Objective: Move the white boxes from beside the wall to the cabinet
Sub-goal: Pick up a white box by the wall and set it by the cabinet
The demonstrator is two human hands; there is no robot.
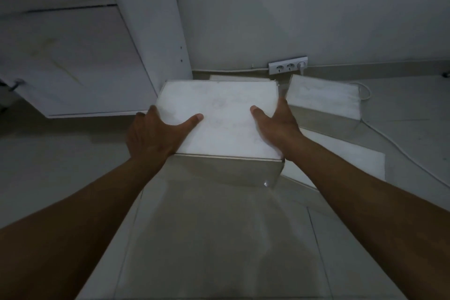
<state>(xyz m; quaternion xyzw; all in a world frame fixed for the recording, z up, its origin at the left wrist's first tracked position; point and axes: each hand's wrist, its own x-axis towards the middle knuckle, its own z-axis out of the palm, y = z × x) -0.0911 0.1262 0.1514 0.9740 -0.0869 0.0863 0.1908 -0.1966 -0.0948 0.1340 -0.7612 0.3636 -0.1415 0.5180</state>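
Your left hand (155,133) and right hand (275,124) grip a white box (219,114) by its sides, thumbs on top, steadying it for the cabinet (73,56)

The pale tiled floor (219,238) carries everything. A white box (323,102) sits on it just right of the power strip (287,66), which lies at the foot of the wall. A white cable (399,151) trails across the tiles from that strip toward the right. A flat white sheet (341,156) lies on the floor below the strip, near that box.
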